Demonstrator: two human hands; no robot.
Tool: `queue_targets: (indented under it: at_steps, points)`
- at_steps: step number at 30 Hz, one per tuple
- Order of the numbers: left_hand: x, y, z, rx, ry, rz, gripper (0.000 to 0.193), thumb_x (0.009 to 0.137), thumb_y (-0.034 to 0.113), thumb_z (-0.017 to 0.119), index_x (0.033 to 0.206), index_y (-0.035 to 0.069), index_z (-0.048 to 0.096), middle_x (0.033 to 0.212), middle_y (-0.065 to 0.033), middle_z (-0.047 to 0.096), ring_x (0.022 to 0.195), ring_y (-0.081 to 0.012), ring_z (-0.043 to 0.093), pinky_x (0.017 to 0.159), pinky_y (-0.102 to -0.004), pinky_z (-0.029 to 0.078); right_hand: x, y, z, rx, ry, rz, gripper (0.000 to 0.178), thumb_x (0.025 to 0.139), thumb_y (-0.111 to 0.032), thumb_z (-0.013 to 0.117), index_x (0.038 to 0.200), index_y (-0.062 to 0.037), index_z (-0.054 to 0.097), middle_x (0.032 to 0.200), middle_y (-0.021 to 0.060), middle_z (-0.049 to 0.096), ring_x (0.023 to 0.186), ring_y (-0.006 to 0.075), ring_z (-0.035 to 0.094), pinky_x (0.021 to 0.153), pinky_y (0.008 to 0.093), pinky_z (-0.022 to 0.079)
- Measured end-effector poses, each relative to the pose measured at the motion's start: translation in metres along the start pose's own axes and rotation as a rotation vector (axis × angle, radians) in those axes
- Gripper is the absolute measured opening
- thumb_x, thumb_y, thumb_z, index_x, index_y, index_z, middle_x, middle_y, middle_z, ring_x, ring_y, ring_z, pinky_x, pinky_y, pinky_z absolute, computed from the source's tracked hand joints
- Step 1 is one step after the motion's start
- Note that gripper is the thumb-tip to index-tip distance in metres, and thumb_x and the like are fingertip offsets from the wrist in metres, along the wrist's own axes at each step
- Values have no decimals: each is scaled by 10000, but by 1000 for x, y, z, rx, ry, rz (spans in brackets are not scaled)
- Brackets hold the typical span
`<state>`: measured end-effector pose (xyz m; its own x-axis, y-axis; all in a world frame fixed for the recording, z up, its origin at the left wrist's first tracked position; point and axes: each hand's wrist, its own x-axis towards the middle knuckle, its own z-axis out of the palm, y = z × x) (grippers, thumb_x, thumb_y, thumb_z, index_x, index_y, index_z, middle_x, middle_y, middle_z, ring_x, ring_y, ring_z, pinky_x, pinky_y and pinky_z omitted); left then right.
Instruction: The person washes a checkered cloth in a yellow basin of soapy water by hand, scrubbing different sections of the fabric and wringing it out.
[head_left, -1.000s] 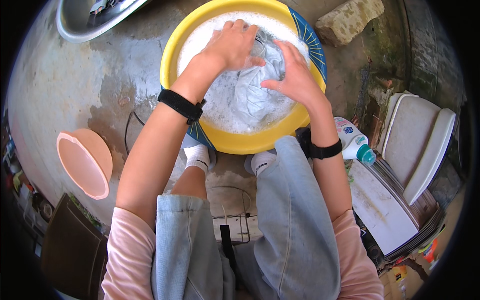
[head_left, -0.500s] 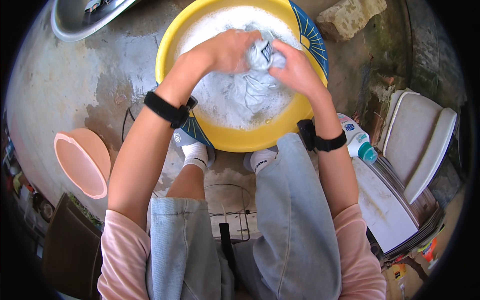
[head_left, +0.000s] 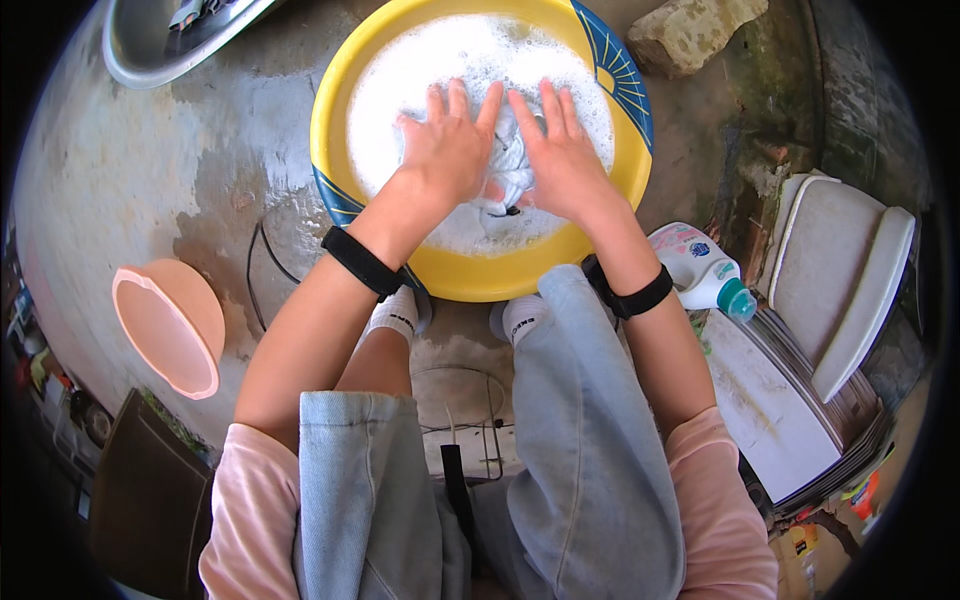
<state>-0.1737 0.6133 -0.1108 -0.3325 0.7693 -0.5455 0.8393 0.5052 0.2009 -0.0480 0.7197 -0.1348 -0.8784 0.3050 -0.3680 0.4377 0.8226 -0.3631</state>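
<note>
A round yellow basin (head_left: 480, 278) with blue patterned patches holds water covered in white suds (head_left: 400, 90). In its middle lies a wet, pale blue-grey cloth (head_left: 512, 170), partly sunk in the foam. My left hand (head_left: 447, 145) is spread palm down over the cloth's left side, fingers apart and pointing away from me. My right hand (head_left: 562, 155) lies the same way at the cloth's right side, its fingers stretched out. Both hands appear to press down on the cloth and suds, and neither grips it. How much cloth lies beneath them is hidden.
A white detergent bottle (head_left: 690, 265) with a teal cap stands right of the basin, near a stack of flat boards (head_left: 770, 420) and a white plastic piece (head_left: 840, 280). A stone (head_left: 695, 35) lies far right. A pink tub (head_left: 170, 325) and metal basin (head_left: 130, 60) are left.
Both hands have let go of the bunched cloth they held above the foam. The cloth is now down in the suds, and the hands are spread flat over it, nearer to me.
</note>
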Motion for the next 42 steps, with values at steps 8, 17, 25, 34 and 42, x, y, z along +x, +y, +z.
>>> queue_targets:
  at_steps: [8, 17, 25, 34, 42]
  points:
    - [17, 5, 19, 9, -392, -40, 1267, 609, 455, 892, 1555, 114, 121, 1548, -279, 243, 1407, -508, 254, 1005, -632, 414, 3, -28, 32, 12, -309, 255, 832, 804, -92, 698, 1512, -154, 265, 1480, 241, 307, 1343, 492, 354, 896, 647, 483]
    - [36, 3, 40, 52, -410, 21, 468, 870, 188, 628, 1308, 37, 565, 1300, -239, 572, 1262, -376, 515, 957, -490, 497, 13, -10, 60, 28, -247, 260, 292, 835, -42, 574, 1118, -37, 647, 958, 226, 685, 915, 360, 681, 821, 433, 550]
    - [34, -10, 57, -103, -185, 2, 280, 942, 114, 453, 1132, 34, 642, 1085, -172, 685, 1035, -347, 654, 861, -428, 540, 16, -15, 56, 190, -263, 417, 214, 858, -40, 538, 992, -6, 702, 1070, 219, 680, 1016, 359, 663, 874, 424, 541]
    - [38, -25, 34, -219, -150, 120, 354, 880, 58, 518, 1228, 84, 577, 1095, -183, 676, 1023, -358, 654, 860, -431, 530, 20, 5, 34, 90, -306, 221, 422, 801, -73, 672, 1189, 44, 554, 1130, 253, 647, 1051, 394, 633, 897, 446, 523]
    - [6, -45, -30, -174, 14, 172, 576, 753, 26, 692, 1274, 214, 532, 1106, -171, 620, 1017, -366, 642, 862, -444, 517, 8, -13, -31, 531, -48, 104, 590, 786, -236, 780, 1241, -13, 478, 1110, 226, 629, 1009, 368, 628, 878, 401, 494]
